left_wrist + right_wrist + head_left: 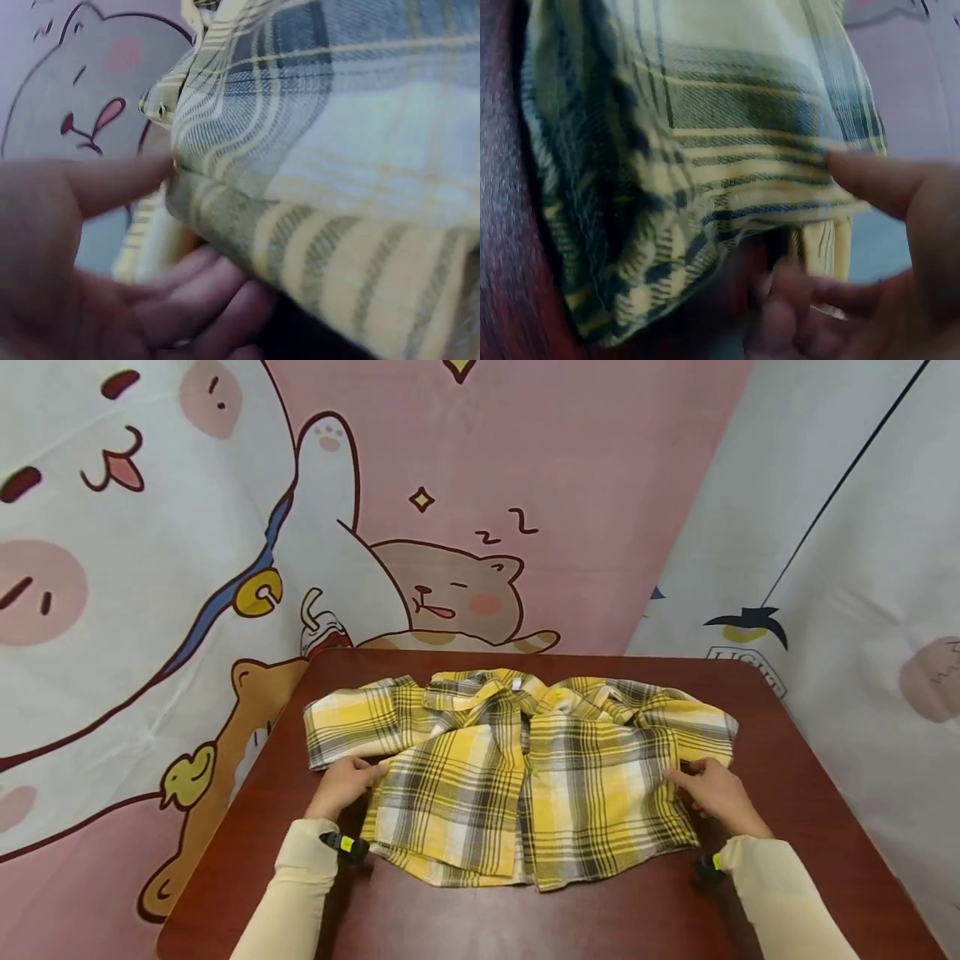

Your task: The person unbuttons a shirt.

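Note:
A yellow, grey and white plaid shirt (465,785) lies spread on the table, collar at the far side and hem toward me. Its front panels meet loosely at the middle, and both sleeves stretch outward. My left hand (347,787) pinches the shirt's left side edge below the sleeve. In the left wrist view the thumb (124,184) presses on the cloth, with the index finger beneath it. My right hand (716,793) pinches the opposite side edge. The right wrist view shows that thumb (877,180) on top of the fabric, other fingers below; the cloth lifts slightly there.
The dark red-brown table (442,922) has rounded far corners. Behind it hangs a pink and white cartoon backdrop (585,510) with cats, close to the far edge. Both wrists carry a small black strap device (347,845).

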Demonstrator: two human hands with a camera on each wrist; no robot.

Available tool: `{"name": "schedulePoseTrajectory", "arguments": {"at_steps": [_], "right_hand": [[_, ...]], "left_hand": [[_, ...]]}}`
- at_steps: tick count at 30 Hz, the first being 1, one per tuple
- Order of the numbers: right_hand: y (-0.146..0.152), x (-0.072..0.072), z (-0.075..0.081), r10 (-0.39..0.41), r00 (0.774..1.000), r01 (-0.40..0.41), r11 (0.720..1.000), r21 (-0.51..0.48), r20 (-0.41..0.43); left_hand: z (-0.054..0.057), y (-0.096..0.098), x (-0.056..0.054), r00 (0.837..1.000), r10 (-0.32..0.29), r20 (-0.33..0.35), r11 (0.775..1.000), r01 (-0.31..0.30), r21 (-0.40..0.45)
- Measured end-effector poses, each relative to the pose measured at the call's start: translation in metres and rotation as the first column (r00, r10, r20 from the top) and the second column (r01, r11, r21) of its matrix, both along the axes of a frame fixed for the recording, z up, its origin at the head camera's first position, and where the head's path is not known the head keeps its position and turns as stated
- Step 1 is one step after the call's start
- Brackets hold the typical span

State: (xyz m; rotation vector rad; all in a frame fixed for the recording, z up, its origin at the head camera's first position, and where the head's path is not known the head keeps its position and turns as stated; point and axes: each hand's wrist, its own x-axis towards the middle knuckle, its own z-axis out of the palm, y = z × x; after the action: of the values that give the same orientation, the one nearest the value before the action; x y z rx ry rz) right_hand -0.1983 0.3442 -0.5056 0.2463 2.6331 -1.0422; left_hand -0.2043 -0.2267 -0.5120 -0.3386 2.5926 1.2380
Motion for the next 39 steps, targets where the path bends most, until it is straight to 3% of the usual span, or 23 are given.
{"name": "schedulePoseTrajectory", "arguments": {"at_steps": [3, 5, 8, 10, 11, 12, 16, 18, 20, 22, 25, 26, 27, 29, 31, 32, 33, 34, 35, 36, 37, 38, 39], "right_hand": [[0.005, 0.001, -0.004, 0.033, 0.997, -0.02, 0.978, -0.209, 0.063], [0.006, -0.001, -0.005, 0.067, 0.996, -0.044, 0.943, -0.33, 0.059], [0.01, -0.001, -0.005, 0.109, 0.992, -0.072, 0.89, -0.451, 0.058], [0.016, -0.001, -0.005, 0.157, 0.986, -0.104, 0.857, -0.505, 0.063], [0.019, -0.001, -0.006, 0.175, 0.982, -0.11, 0.844, -0.524, 0.076], [0.021, -0.001, -0.006, 0.191, 0.978, -0.116, 0.837, -0.535, 0.087], [0.023, -0.009, -0.012, 0.181, 0.977, -0.101, 0.851, -0.516, 0.108], [0.019, -0.016, -0.013, 0.145, 0.984, -0.079, 0.878, -0.472, 0.106], [0.01, -0.021, -0.01, 0.119, 0.989, -0.073, 0.91, -0.408, 0.088], [0.0, -0.027, 0.0, 0.109, 0.992, -0.075, 0.92, -0.385, 0.066], [-0.019, -0.034, 0.027, 0.056, 0.998, -0.062, 0.88, -0.472, -0.027], [-0.026, -0.036, 0.038, 0.026, 0.997, -0.064, 0.835, -0.546, -0.077], [-0.031, -0.037, 0.049, -0.008, 0.99, -0.083, 0.771, -0.632, -0.141], [-0.039, -0.036, 0.07, -0.085, 0.957, -0.171, 0.609, -0.774, -0.278], [-0.039, -0.03, 0.082, -0.13, 0.912, -0.299, 0.44, -0.847, -0.389], [-0.036, -0.025, 0.084, -0.145, 0.898, -0.339, 0.377, -0.862, -0.416], [-0.031, -0.019, 0.083, -0.147, 0.894, -0.347, 0.371, -0.861, -0.424], [-0.025, -0.013, 0.08, -0.132, 0.9, -0.329, 0.419, -0.846, -0.415], [-0.018, -0.006, 0.074, -0.098, 0.916, -0.29, 0.505, -0.813, -0.388], [-0.011, 0.001, 0.066, -0.038, 0.937, -0.252, 0.615, -0.747, -0.347], [-0.004, 0.007, 0.057, 0.027, 0.96, -0.212, 0.723, -0.657, -0.28], [0.003, 0.012, 0.048, 0.105, 0.973, -0.204, 0.806, -0.555, -0.206], [0.008, 0.016, 0.039, 0.178, 0.976, -0.216, 0.86, -0.461, -0.125]], "left_hand": [[-0.006, -0.007, -0.008, 0.987, -0.12, 0.105, 0.977, 0.099, 0.19], [-0.008, -0.008, -0.014, 0.959, -0.264, 0.1, 0.931, 0.227, 0.285], [-0.008, -0.01, -0.022, 0.869, -0.491, 0.062, 0.783, 0.41, 0.468], [-0.007, -0.01, -0.023, 0.802, -0.593, 0.072, 0.686, 0.456, 0.568], [-0.007, -0.009, -0.023, 0.786, -0.609, 0.103, 0.662, 0.433, 0.611], [-0.007, -0.01, -0.023, 0.787, -0.605, 0.124, 0.675, 0.424, 0.603], [-0.006, -0.005, -0.025, 0.901, -0.381, 0.206, 0.85, 0.254, 0.461], [-0.004, 0.002, -0.03, 0.94, -0.278, 0.198, 0.917, 0.198, 0.345], [0.001, 0.009, -0.036, 0.953, -0.25, 0.17, 0.941, 0.198, 0.274], [0.013, 0.017, -0.043, 0.956, -0.273, 0.109, 0.941, 0.242, 0.239], [0.04, 0.028, -0.052, 0.968, -0.246, -0.047, 0.911, 0.248, 0.33], [0.051, 0.032, -0.054, 0.971, -0.208, -0.114, 0.879, 0.237, 0.413], [0.062, 0.035, -0.055, 0.972, -0.155, -0.176, 0.821, 0.226, 0.524], [0.081, 0.039, -0.052, 0.956, -0.008, -0.295, 0.665, 0.225, 0.712], [0.091, 0.036, -0.041, 0.917, 0.13, -0.378, 0.483, 0.275, 0.831], [0.091, 0.031, -0.033, 0.897, 0.178, -0.405, 0.413, 0.305, 0.858], [0.087, 0.025, -0.024, 0.888, 0.205, -0.412, 0.378, 0.316, 0.87], [0.081, 0.016, -0.013, 0.886, 0.207, -0.416, 0.381, 0.318, 0.868], [0.072, 0.007, -0.002, 0.895, 0.18, -0.408, 0.414, 0.307, 0.857], [0.062, -0.003, 0.009, 0.912, 0.126, -0.392, 0.48, 0.289, 0.828], [0.052, -0.012, 0.019, 0.93, 0.048, -0.364, 0.572, 0.273, 0.774], [0.041, -0.02, 0.027, 0.947, -0.034, -0.319, 0.659, 0.261, 0.705], [0.031, -0.025, 0.033, 0.957, -0.113, -0.268, 0.738, 0.262, 0.622]]}}
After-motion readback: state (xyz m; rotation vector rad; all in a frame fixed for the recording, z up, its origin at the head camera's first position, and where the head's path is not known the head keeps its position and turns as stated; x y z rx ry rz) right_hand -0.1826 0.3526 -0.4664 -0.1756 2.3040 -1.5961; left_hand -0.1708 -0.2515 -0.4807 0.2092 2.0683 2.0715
